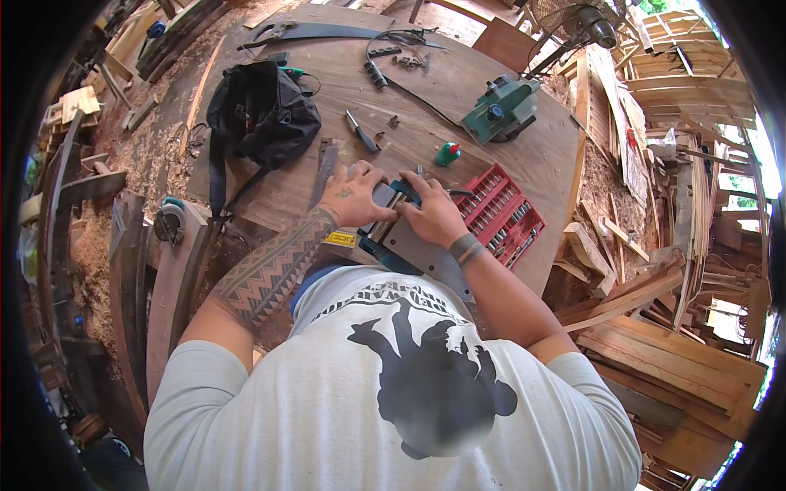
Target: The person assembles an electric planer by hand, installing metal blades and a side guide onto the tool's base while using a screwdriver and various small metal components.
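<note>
Against my lap, at the near edge of the round wooden table, lies a teal tool with flat grey metal plates on its upper side; it looks like an electric hand planer turned sole-up. My left hand grips its left far side, fingers bent over the plate. Close beside it, my right hand presses on the slot between the plates, fingers curled over the far edge. What lies beneath the fingertips is hidden. An open red case of sockets and bits is just right of my right hand. Beyond stands a small green bottle with a red cap.
On the wooden table lie a black bag, a hand saw, a knife-like tool, a corded black item and a second teal power tool. A fan stands behind; planks and shavings surround the table.
</note>
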